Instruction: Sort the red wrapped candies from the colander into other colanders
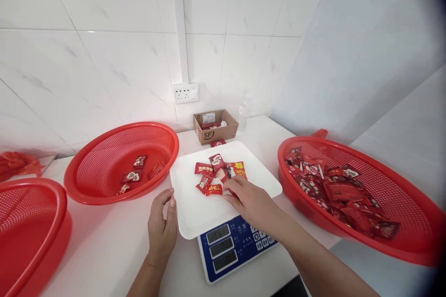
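Nearest on the white table (104, 246), a scale (245, 250) bears a tray (190, 213). Beside it the left hand (163, 225) curves, its grip loosely parted; the right hand (249, 199) is at the packets (213, 190) on the tray, its hold impossible to tell. Red baskets (104, 162) flank it. Beyond: box (218, 135), bottle (244, 110), tiled wall (121, 69) with socket (186, 93).

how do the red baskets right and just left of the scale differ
The right-hand basket holds a big heap of packets; the middle basket holds only a few. The heap hides much of the right-hand basket's floor, while most of the middle basket's floor shows bare. Both are red with perforated walls.
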### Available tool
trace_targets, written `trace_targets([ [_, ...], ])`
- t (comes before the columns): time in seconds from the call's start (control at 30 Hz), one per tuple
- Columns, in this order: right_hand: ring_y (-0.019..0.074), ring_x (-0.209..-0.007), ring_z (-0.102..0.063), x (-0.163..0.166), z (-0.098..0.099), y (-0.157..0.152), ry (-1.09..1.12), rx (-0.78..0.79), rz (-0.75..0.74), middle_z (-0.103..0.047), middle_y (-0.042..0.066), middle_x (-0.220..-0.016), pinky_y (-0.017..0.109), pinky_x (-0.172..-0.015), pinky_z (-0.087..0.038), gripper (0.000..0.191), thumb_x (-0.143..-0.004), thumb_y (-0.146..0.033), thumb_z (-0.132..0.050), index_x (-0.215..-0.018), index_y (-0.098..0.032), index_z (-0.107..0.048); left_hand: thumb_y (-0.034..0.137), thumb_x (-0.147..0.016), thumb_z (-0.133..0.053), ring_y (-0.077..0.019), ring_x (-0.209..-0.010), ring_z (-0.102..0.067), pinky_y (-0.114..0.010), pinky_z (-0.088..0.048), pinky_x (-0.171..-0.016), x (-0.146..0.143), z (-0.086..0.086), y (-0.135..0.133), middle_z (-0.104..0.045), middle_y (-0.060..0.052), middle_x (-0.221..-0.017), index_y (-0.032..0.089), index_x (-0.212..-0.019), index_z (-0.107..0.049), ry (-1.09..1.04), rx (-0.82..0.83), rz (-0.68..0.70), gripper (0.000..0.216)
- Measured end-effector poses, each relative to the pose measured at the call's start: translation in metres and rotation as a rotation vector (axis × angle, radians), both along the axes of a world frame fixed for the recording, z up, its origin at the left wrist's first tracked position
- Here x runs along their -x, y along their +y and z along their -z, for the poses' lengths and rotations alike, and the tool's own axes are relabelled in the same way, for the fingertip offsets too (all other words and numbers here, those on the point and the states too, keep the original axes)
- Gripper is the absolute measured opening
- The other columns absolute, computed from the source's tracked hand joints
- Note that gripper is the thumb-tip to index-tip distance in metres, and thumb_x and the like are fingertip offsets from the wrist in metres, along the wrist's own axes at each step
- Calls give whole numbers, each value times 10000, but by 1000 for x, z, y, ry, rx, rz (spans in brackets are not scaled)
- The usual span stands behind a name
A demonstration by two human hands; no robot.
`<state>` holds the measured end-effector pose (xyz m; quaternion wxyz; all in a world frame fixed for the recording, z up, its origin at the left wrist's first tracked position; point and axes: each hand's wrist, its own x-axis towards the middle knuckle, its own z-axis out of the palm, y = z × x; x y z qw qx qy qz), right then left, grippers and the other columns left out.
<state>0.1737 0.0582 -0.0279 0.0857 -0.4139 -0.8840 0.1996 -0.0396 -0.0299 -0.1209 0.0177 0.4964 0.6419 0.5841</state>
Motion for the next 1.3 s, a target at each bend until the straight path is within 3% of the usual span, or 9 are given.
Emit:
trace_targets([
  [0.13,238,-1088,-589,-5,1,3,58,-7,21,-547,90,-1270,374,-842,-496,298,-950,-225,-408,-1206,-244,-560,334,-935,-451,-234,-1012,-620,-398,-523,-876,0,0,0,-641,-106,-1065,194,-1066,-583,5,6,-5,233],
  [0.27,220,-1093,-591,-14,1,15,119,-21,25,-597,78,-1217,386,-900,-494,271,-931,-195,-415,-1113,-228,-614,343,-933,-449,-234,-993,-626,-398,-526,-867,-1,-1,0,-647,-96,-1044,202,-1042,-591,2,10,-5,228],
  [0.37,249,-1151,-558,-22,5,30,125,-126,55,-610,98,-1219,446,-968,-464,264,-928,-244,-438,-1101,-216,-637,351,-929,-457,-235,-989,-624,-402,-520,-873,0,-2,-1,-648,-90,-1036,204,-1032,-594,-3,9,-14,226],
  [0.47,277,-1285,-463,-28,13,42,58,-160,90,-537,125,-1359,496,-1058,-386,351,-919,-281,-469,-1241,-207,-588,349,-929,-457,-236,-1005,-617,-402,-511,-883,2,-1,-1,-647,-86,-1045,207,-1037,-594,-1,1,-33,225],
  [0.57,288,-1361,-380,-30,21,46,-31,-91,102,-429,142,-1469,491,-1100,-343,465,-897,-301,-518,-1345,-175,-516,339,-933,-453,-233,-1010,-614,-397,-509,-883,3,0,-1,-644,-88,-1052,206,-1049,-586,6,-5,-44,221],
  [0.83,232,-1319,-452,-36,24,46,49,-62,52,-481,104,-1438,437,-1104,-363,410,-928,-159,-368,-1289,-170,-562,338,-939,-448,-228,-1026,-603,-391,-497,-898,0,-2,-1,-640,-84,-1062,202,-1057,-583,-13,-7,-24,226],
  [1.1,207,-1209,-558,-41,21,47,125,-65,42,-598,83,-1300,411,-1055,-425,333,-899,-112,-367,-1004,-197,-671,340,-937,-456,-227,-1016,-604,-385,-498,-887,-1,-2,-1,-637,-89,-1067,197,-1070,-581,-38,-6,-9,232],
  [1.2,228,-1207,-557,-42,23,47,149,-65,40,-592,93,-1292,430,-1053,-428,258,-890,-198,-463,-1066,-201,-652,339,-938,-455,-227,-1006,-606,-387,-499,-878,-1,-1,-1,-638,-91,-1064,196,-1071,-581,-41,3,-1,233],
  [1.3,244,-1240,-533,-43,29,49,157,-59,31,-551,96,-1350,450,-1060,-423,334,-853,-197,-515,-1171,-210,-619,333,-938,-455,-226,-1003,-603,-387,-495,-876,0,0,-1,-638,-89,-1059,196,-1063,-585,-35,5,7,226],
])
